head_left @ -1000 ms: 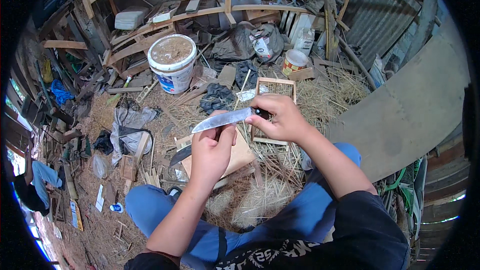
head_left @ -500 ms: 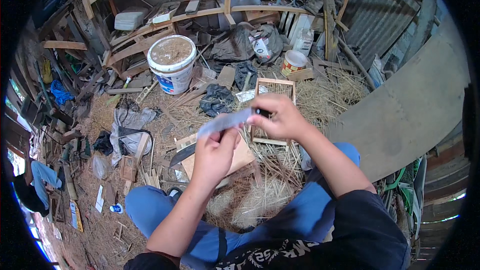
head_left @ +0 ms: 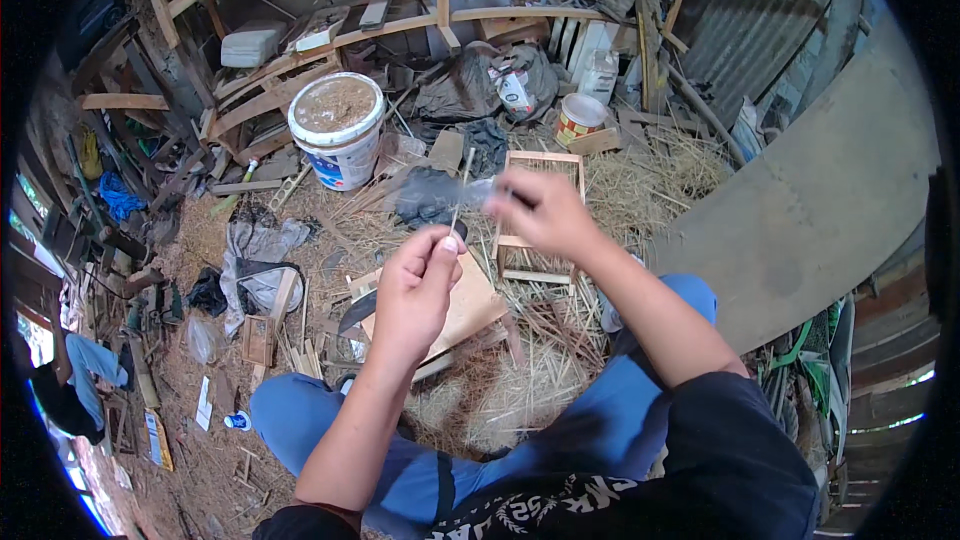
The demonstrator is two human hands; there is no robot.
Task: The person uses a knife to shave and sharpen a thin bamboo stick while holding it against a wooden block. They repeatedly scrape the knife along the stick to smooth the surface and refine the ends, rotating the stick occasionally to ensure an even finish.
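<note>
My left hand [head_left: 418, 285] is closed around a thin wooden stick [head_left: 467, 168], which points up from between thumb and fingers. My right hand [head_left: 545, 212] grips a knife whose blade [head_left: 472, 194] is smeared by motion and crosses near the stick. I cannot tell whether blade and stick touch. Below my hands is a small pale wooden board [head_left: 468, 308], with a dark curved blade [head_left: 358, 311] at its left edge. Beyond my right hand stands a small slatted wooden frame [head_left: 545, 157], partly hidden by that hand.
Straw and cut slivers [head_left: 515, 390] cover the ground between my knees. A white bucket [head_left: 338, 145] of brownish material stands ahead, left of a small tub [head_left: 582, 118]. A large grey sheet [head_left: 790, 210] leans at the right. Another person's leg [head_left: 92, 365] shows far left.
The knife, held across above my left hand before, has swung farther forward and is now blurred. The stick in my left hand now stands out clearly. My right hand has shifted slightly left.
</note>
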